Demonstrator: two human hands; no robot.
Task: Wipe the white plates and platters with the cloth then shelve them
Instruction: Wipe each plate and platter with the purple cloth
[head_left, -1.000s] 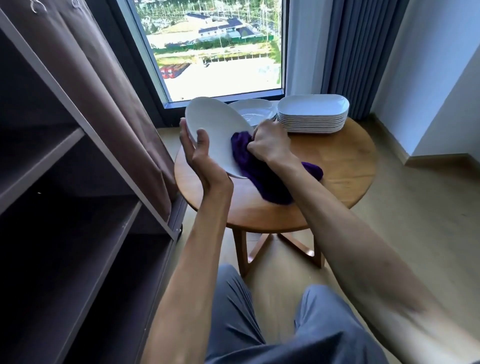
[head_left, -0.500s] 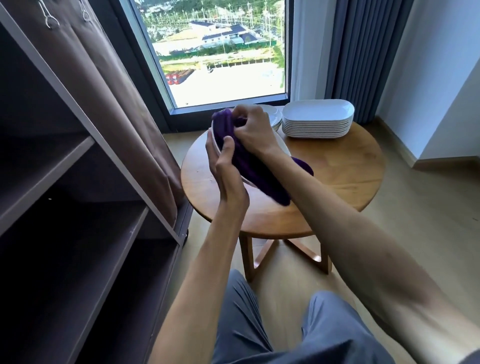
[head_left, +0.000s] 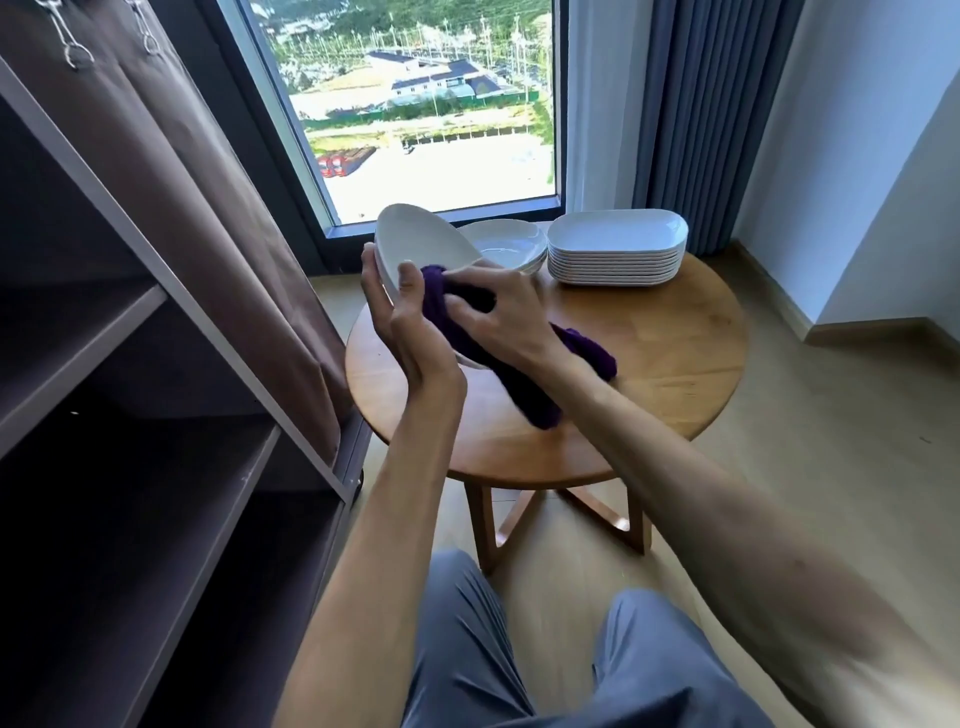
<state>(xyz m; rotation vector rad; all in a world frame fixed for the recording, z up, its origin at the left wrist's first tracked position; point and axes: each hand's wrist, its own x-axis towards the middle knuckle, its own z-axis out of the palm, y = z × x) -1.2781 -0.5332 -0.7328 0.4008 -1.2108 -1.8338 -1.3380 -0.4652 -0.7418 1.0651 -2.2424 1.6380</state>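
Round counter (head_left: 649, 364) by window: your left hand (head_left: 402, 322) grips the plate (head_left: 421, 241) tilted so its face is reachable; right hand (head_left: 498, 317) fingers clamp the cloth (head_left: 519, 384) against it.

Bright daylight comes in through the window (head_left: 415, 119), and the ground outside looks washed out and very white. The shelves (head_left: 119, 467) on the left are dark and deep in shadow. The right arm (head_left: 779, 571) is blurry low in the picture, and straight lines bend near the edges.
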